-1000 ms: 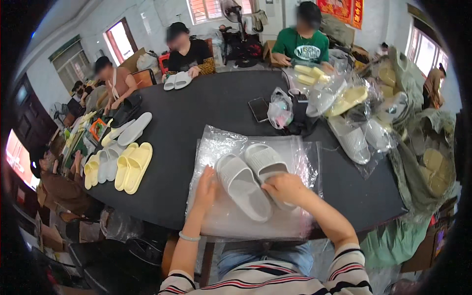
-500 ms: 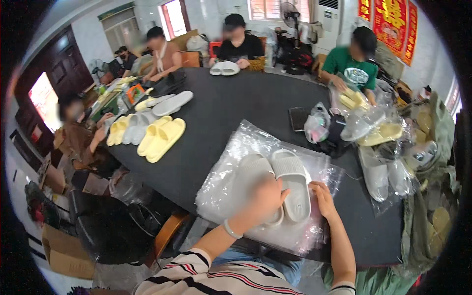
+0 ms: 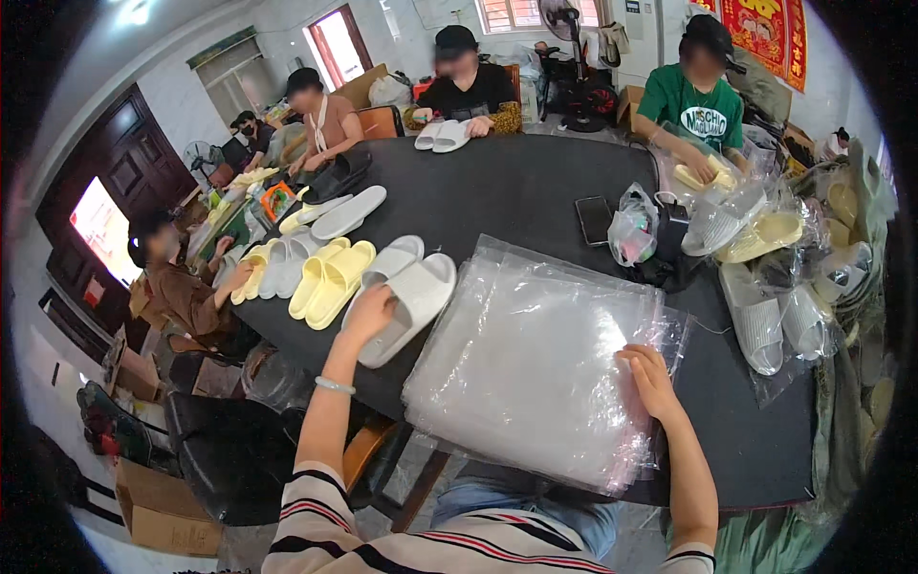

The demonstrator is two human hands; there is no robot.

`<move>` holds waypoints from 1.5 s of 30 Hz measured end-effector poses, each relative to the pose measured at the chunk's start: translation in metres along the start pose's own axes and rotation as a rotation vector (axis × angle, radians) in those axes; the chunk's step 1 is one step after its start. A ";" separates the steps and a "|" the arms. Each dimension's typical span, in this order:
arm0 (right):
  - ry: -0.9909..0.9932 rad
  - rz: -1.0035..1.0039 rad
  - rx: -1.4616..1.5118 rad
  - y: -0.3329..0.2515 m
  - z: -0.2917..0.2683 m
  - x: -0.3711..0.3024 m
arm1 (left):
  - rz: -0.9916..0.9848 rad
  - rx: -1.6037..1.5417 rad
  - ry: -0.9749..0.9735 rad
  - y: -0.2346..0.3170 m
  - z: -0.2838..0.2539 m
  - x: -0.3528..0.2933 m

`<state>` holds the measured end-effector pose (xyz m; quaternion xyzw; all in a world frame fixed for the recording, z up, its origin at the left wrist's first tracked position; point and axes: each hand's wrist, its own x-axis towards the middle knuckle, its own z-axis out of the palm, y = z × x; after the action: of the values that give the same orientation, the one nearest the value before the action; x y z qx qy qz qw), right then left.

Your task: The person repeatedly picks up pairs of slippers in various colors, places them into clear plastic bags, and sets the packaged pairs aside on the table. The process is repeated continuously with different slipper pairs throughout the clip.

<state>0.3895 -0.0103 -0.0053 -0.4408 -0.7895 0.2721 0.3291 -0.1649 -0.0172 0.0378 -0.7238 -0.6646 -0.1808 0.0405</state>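
Note:
A pair of light grey slippers [image 3: 422, 289] lies at the left edge of a stack of clear plastic bags [image 3: 535, 364], soles down on the black table. My left hand [image 3: 370, 314] is closed on the pair at the near side, its fingers over the inner edges. At the stack's right edge rests my right hand [image 3: 652, 383], fingers stretched out onto the plastic, holding nothing that I can see. Just left of the grey pair sits a pair of yellow slippers [image 3: 332, 284].
More slippers [image 3: 280, 265] line the table's left side. A dark phone [image 3: 594, 221] and a knotted plastic bag [image 3: 633, 230] lie beyond the stack. Bagged slippers [image 3: 751, 311] crowd the right edge. Several co-workers sit around the table; one in green [image 3: 693, 110] handles yellow slippers.
The grey slippers have moved from the top of the bag stack to its left, carried by my left hand. My right hand has stayed by the stack's right edge.

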 end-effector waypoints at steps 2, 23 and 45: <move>0.008 -0.011 -0.019 0.000 -0.001 -0.002 | -0.007 -0.086 -0.006 -0.019 0.018 -0.007; 1.561 0.296 -0.194 0.091 -0.188 -0.068 | -0.065 -0.100 0.128 0.063 -0.004 -0.048; 0.920 0.099 2.150 0.007 -0.157 -0.130 | 0.299 -0.005 -0.074 0.180 0.096 0.000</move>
<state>0.5637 -0.0989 0.0525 -0.0227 0.0586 0.6271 0.7764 0.0313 -0.0094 -0.0187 -0.8209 -0.5501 -0.1480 0.0406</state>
